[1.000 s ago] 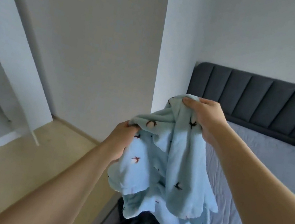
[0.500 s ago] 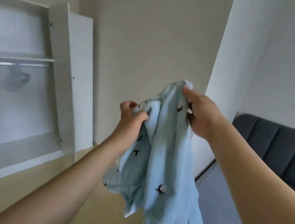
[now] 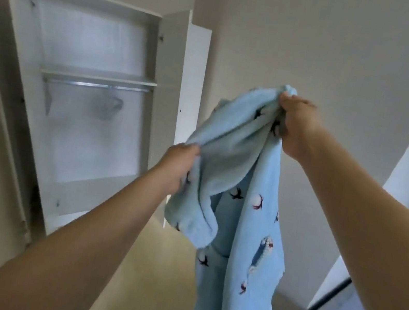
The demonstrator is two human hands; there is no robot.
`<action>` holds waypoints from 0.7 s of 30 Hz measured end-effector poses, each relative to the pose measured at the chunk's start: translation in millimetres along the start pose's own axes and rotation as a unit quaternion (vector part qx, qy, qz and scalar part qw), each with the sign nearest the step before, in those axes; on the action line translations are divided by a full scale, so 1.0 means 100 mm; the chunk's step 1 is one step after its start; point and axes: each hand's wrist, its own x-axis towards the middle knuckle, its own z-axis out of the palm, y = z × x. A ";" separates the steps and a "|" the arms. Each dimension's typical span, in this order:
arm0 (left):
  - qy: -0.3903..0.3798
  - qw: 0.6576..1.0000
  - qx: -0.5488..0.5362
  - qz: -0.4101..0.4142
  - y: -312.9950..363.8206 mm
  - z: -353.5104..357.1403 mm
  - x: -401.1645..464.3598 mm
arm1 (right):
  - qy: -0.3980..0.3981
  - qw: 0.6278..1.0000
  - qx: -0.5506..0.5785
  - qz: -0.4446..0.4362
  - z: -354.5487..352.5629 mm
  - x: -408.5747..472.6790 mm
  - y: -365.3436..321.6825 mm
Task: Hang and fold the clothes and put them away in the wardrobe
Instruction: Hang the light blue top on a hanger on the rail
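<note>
Light-blue bird-print fleece garment (image 3: 241,188) being held up mid-air facing open white wardrobe (image 3: 97,75). Bunched edges being pinched by left hand (image 3: 177,169) and right hand (image 3: 295,124) fingers. Risk: trailing hem being dragged along floor, bunched cloth being hung crooked.

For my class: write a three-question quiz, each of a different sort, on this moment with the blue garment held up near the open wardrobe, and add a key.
1. True or false: both hands grip the blue garment.
2. Which hand is higher? A) left hand B) right hand
3. Fill in: in the wardrobe, a hanger hangs from the ____ under the shelf.

Key: 1 true; 2 B; 3 rail.
</note>
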 end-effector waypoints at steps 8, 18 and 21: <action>-0.228 0.951 0.198 0.069 0.35 -0.70 0.31 | 0.056 0.993 0.037 0.102 0.86 0.35 0.49; -0.133 0.951 0.276 -0.052 -0.45 -1.46 1.63 | -0.049 0.977 0.077 0.194 1.42 0.78 1.15; -0.192 0.954 0.231 -0.021 -0.77 -1.35 2.09 | -0.179 0.959 0.029 0.218 1.55 0.94 1.25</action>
